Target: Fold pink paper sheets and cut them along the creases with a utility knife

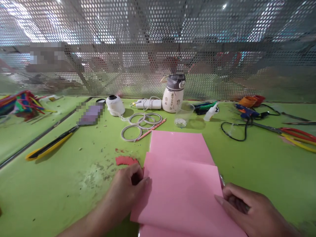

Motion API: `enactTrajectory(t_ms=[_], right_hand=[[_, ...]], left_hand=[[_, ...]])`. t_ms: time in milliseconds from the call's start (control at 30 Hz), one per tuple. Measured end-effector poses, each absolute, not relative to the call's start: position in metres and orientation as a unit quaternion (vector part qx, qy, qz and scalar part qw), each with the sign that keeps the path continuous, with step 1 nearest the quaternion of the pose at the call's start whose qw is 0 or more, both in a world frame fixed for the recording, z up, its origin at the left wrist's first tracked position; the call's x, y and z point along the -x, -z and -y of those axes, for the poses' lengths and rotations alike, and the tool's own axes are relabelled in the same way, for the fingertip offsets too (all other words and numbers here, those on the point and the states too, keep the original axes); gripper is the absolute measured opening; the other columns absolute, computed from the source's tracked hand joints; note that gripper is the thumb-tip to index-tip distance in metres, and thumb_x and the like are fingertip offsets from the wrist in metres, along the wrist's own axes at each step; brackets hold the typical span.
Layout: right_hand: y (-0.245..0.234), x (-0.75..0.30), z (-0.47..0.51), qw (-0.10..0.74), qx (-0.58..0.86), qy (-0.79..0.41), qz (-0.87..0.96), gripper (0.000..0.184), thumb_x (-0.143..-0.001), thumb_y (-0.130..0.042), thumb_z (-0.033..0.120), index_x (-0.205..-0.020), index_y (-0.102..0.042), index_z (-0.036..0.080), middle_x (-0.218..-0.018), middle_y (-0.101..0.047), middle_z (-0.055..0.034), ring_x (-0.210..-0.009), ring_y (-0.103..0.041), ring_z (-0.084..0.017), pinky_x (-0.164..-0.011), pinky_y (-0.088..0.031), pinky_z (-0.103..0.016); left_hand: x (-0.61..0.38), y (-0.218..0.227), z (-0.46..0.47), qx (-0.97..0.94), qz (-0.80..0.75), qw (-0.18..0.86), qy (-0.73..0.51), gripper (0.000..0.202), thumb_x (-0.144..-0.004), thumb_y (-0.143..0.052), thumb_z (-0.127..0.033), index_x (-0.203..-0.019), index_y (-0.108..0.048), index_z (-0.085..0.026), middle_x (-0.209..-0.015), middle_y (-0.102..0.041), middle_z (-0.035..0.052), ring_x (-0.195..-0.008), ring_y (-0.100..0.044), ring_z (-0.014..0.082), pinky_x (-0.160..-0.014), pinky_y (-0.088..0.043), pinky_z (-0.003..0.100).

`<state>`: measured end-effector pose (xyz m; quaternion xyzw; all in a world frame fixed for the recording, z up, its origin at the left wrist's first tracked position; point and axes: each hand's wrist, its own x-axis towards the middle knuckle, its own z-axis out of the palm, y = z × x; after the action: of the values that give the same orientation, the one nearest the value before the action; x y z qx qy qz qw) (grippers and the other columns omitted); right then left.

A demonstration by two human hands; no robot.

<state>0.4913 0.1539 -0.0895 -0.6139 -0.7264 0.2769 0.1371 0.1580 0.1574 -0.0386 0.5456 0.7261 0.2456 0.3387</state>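
Observation:
A pink sheet of paper (182, 194) is held at its two side edges, in front of me. My left hand (124, 189) pinches its left edge between thumb and fingers. At the right edge, my right hand (251, 207) grips with the thumb on top and the fingers curled underneath. More pink paper (180, 143) shows beneath, beyond the sheet's far edge and at its near edge, with a shiny clear edge like plastic film along its side. A torn strip of red paper (125, 160) lies just beyond my left hand.
On the green table (61, 184) are several tape rolls (131, 133), a striped pencil (151, 130), a clear cup (184, 115), a bottle (173, 93), a glue bottle (211, 112) and a white thread spool (115, 105). A yellow-black cutter (50, 144) lies left, scissors (293, 133) right. Perforated metal stands behind.

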Motion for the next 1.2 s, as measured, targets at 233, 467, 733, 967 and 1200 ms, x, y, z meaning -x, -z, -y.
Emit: enactTrajectory(t_ms=[233, 467, 733, 967, 1200], right_hand=[[0.087, -0.484, -0.154, 0.148, 0.622, -0.287, 0.713, 0.036, -0.090, -0.051, 0.047, -0.063, -0.049, 0.023, -0.055, -0.047, 0.0038, -0.052, -0.046, -0.012, -0.049, -0.037, -0.021], [0.075, -0.469, -0.152, 0.170, 0.637, -0.260, 0.706, 0.034, -0.089, -0.052, 0.041, -0.062, -0.045, 0.022, -0.053, -0.046, 0.0048, -0.051, -0.043, -0.011, -0.049, -0.033, -0.021], [0.068, -0.464, -0.145, 0.166, 0.607, -0.147, 0.763, 0.022, -0.094, -0.051, 0.031, -0.074, -0.053, 0.023, -0.057, -0.046, 0.0052, -0.050, -0.044, -0.012, -0.050, -0.038, -0.022], [0.053, -0.452, -0.138, 0.253, 0.471, -0.081, 0.841, 0.024, -0.098, -0.045, 0.013, -0.101, -0.067, 0.022, -0.081, -0.061, -0.0048, -0.073, -0.061, -0.016, -0.067, -0.049, -0.025], [0.062, -0.455, -0.145, 0.264, 0.536, -0.134, 0.791, 0.025, -0.101, -0.049, 0.025, -0.076, -0.051, 0.021, -0.075, -0.055, -0.0010, -0.065, -0.051, -0.013, -0.061, -0.041, -0.025]], left_hand=[[-0.151, 0.048, -0.154, -0.583, -0.708, 0.312, -0.246, 0.024, -0.071, -0.054, -0.034, -0.057, -0.037, -0.022, -0.053, -0.038, -0.0058, -0.051, -0.035, 0.0107, -0.049, -0.026, 0.024], [-0.157, 0.053, -0.151, -0.555, -0.714, 0.300, -0.304, 0.016, -0.073, -0.058, -0.033, -0.067, -0.047, -0.022, -0.055, -0.044, -0.0064, -0.052, -0.042, 0.0117, -0.050, -0.031, 0.024], [-0.164, 0.050, -0.147, -0.544, -0.697, 0.294, -0.363, 0.043, -0.078, -0.057, -0.042, -0.116, -0.057, -0.022, -0.059, -0.045, -0.0082, -0.051, -0.046, 0.0147, -0.052, -0.034, 0.026], [-0.160, 0.058, -0.146, -0.556, -0.716, 0.267, -0.327, 0.052, -0.080, -0.056, -0.049, -0.125, -0.059, -0.023, -0.062, -0.044, -0.0071, -0.053, -0.046, 0.0149, -0.054, -0.036, 0.027], [-0.153, 0.065, -0.147, -0.571, -0.712, 0.252, -0.323, 0.059, -0.079, -0.058, -0.054, -0.130, -0.059, -0.023, -0.064, -0.046, -0.0070, -0.052, -0.047, 0.0146, -0.054, -0.040, 0.027]])
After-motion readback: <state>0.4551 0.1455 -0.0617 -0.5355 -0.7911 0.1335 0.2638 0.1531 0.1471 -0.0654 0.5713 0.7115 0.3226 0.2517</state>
